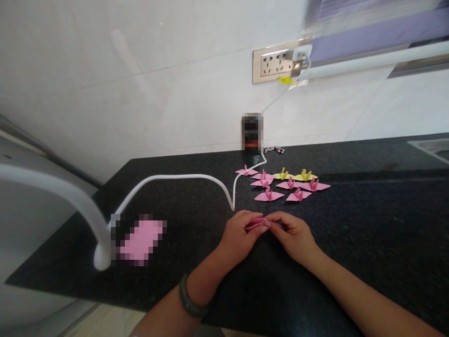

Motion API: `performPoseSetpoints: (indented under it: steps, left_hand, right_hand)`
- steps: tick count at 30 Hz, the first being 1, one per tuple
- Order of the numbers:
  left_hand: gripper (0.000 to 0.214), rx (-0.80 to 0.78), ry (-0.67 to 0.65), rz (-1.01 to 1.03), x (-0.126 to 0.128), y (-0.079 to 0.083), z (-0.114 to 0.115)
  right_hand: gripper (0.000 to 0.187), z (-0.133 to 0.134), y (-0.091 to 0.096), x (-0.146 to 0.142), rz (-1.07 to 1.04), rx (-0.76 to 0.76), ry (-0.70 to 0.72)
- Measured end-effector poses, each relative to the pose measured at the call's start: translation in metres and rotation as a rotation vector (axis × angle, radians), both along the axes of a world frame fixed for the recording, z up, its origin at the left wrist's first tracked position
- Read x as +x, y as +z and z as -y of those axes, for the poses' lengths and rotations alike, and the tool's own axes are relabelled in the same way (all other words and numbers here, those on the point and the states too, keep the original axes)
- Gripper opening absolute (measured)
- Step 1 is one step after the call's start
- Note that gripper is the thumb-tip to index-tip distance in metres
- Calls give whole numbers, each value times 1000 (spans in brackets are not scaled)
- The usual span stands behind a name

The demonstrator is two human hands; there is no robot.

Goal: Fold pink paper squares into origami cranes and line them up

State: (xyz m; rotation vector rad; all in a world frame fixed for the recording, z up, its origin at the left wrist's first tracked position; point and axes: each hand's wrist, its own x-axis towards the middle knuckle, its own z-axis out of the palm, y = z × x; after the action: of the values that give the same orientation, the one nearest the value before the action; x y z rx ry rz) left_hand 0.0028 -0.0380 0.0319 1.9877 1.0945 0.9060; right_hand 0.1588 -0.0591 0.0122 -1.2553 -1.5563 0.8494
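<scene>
Black speckled stone counter (368, 224) runs along a white tiled wall (140, 93), seen from the head camera. At the near middle of the counter, a person's left hand (242, 234) and right hand (294, 236) meet fingertip to fingertip, both closed in a pinch on a narrow folded pink paper (257, 222) held just above the surface. A dark bracelet (189, 299) circles the left wrist. Just beyond the hands lies a cluster of pink and yellow paper cranes (268, 194). A white cable (182, 177) snakes across the counter towards the wall, where a socket (275, 64) is mounted.
</scene>
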Motion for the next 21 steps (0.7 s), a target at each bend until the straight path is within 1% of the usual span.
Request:
performPoseSetpoints:
  steps: [5, 9, 13, 19, 21]
  left_hand:
    - [19, 2, 23, 59, 1, -2, 1]
    - [20, -59, 37, 69, 1, -1, 2]
    - [24, -165, 55, 94, 1, -1, 2]
    - [25, -430, 61, 272, 2, -5, 1]
    - [24, -481, 57, 321, 3, -4, 1]
  right_hand:
    - [16, 2, 2, 0, -25, -24, 7]
    - [16, 2, 1, 1, 0, -20, 18]
    - [15, 2, 1, 1, 11, -3, 64]
    - [16, 4, 6, 0, -40, -34, 93]
    - [17, 4, 6, -1, -64, -56, 98]
